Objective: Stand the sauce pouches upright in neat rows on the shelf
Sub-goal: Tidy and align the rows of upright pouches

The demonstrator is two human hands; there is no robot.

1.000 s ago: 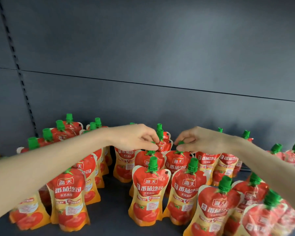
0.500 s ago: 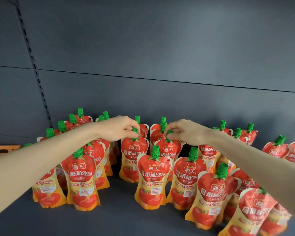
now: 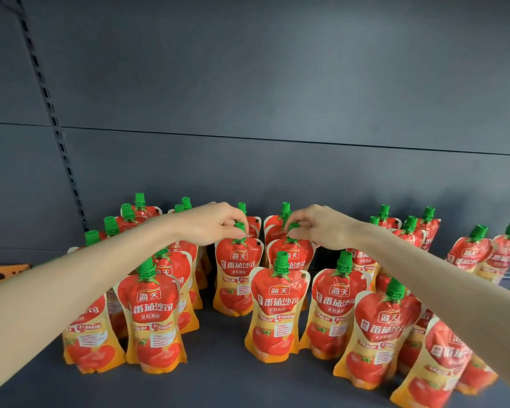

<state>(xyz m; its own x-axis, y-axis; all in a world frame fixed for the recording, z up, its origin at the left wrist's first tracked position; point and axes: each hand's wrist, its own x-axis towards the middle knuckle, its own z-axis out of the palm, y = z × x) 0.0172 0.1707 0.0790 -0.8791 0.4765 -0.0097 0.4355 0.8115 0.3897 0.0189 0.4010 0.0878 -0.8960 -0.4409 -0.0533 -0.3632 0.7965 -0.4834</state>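
Several red-and-orange tomato sauce pouches with green caps stand upright in rows on the dark shelf point(image 3: 218, 375). My left hand point(image 3: 215, 223) pinches the green cap of one middle-row pouch point(image 3: 236, 275). Right beside it, my right hand point(image 3: 318, 226) pinches the cap of the neighbouring pouch point(image 3: 299, 253), whose lower part is hidden behind a front-row pouch point(image 3: 274, 316). Both held pouches stand upright with a small gap between them.
More pouches stand left point(image 3: 150, 319) and right point(image 3: 374, 334) of the middle, and two stand apart at the far right point(image 3: 471, 251). A dark back panel point(image 3: 277, 113) closes the shelf behind. An orange object point(image 3: 3, 273) pokes in at the left edge.
Both hands have carried their pouches back and a little left, and my view has shifted with them. The left-hand pouch now stands clear of the front row.
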